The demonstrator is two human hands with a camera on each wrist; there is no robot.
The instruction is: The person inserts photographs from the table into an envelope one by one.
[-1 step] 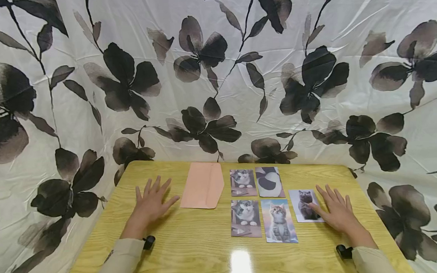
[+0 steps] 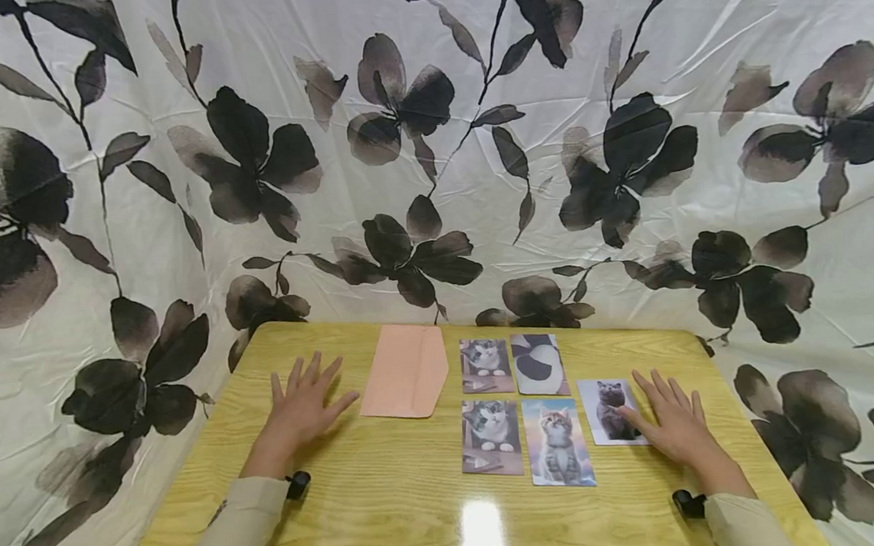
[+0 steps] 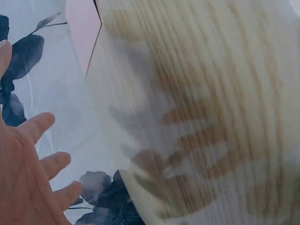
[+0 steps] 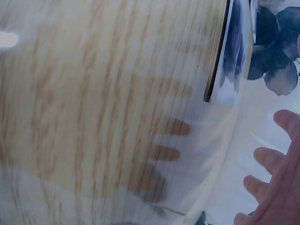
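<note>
My left hand (image 2: 298,411) is held with fingers spread, to the left of a pink envelope (image 2: 405,371), and has nothing in it. My right hand (image 2: 675,430) is spread too; its thumb overlaps the edge of a grey cat picture card (image 2: 603,409) in the head view, whether touching I cannot tell. Left of that card lie a tabby kitten card (image 2: 558,445), two matching cards of a grey-and-white cat, an upper one (image 2: 485,366) and a lower one (image 2: 491,437), and a card with a black-and-white close-up (image 2: 539,365). In the left wrist view the fingers (image 3: 37,126) appear apart from the tabletop.
The glossy wood-grain table (image 2: 376,510) reflects the hands and a bright light. Behind it and at both sides hangs a white cloth (image 2: 508,210) with dark flowers. Each wrist wears a small black device, one on the left (image 2: 298,484) and one on the right (image 2: 689,504).
</note>
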